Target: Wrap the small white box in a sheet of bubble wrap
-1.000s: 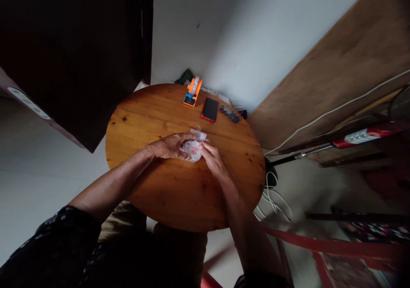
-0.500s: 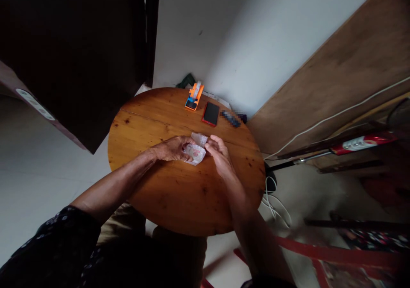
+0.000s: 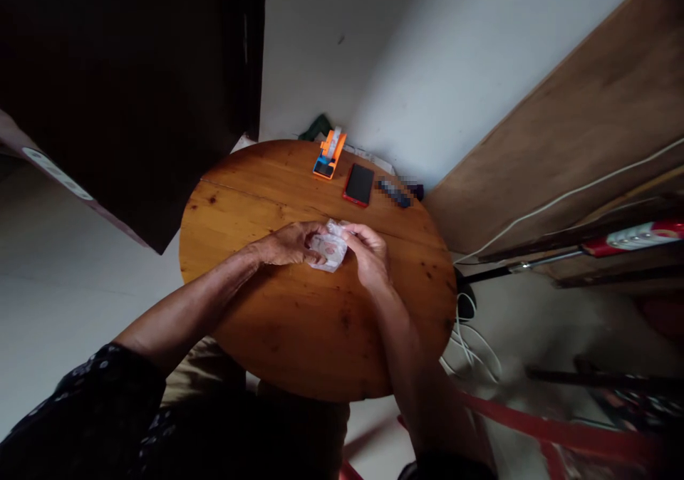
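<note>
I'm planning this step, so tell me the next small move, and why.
Probably lift the far flap of the crinkled translucent wrapper with the right hand: its thumb and finger are at that flap, while the left hand grips the wrapper's left side.

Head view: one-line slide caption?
Left hand and right hand hold a pale packet at a round wooden table; phone and orange gadget lie beyond.

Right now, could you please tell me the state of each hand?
Left hand: closed, holding the translucent packet by its left side.
Right hand: fingers at the packet's upper right; whether they grip it cannot be told.
</note>
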The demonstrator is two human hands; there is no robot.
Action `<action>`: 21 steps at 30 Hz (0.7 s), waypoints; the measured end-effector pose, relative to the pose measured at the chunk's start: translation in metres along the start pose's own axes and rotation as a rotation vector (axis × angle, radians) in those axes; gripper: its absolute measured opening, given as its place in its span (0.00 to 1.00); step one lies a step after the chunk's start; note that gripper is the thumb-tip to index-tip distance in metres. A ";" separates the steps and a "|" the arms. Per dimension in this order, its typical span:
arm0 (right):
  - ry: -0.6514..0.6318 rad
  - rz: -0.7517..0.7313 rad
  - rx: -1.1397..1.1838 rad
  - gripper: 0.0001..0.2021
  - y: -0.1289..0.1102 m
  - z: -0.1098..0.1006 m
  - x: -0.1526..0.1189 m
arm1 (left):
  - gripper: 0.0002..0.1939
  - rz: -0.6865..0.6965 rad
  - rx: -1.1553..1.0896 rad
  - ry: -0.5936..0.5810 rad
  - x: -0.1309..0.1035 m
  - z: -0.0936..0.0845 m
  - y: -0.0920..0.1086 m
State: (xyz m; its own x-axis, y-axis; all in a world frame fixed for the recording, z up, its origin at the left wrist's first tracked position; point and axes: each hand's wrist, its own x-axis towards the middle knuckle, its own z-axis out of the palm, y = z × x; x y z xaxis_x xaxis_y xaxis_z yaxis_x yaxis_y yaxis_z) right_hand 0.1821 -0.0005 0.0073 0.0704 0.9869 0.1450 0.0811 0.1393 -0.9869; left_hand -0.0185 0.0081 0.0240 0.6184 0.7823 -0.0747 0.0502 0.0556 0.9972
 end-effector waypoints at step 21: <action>-0.116 -0.119 -0.156 0.07 -0.018 0.003 -0.016 | 0.36 0.040 -0.203 0.018 0.003 0.000 -0.004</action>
State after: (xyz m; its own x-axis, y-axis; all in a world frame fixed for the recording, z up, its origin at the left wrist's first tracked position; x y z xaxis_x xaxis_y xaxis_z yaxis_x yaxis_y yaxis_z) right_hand 0.1769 -0.0184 0.0222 -0.0632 0.9684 0.2413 0.2356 0.2495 -0.9393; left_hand -0.0170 0.0108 0.0193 0.6027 0.7971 -0.0370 -0.1341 0.1469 0.9800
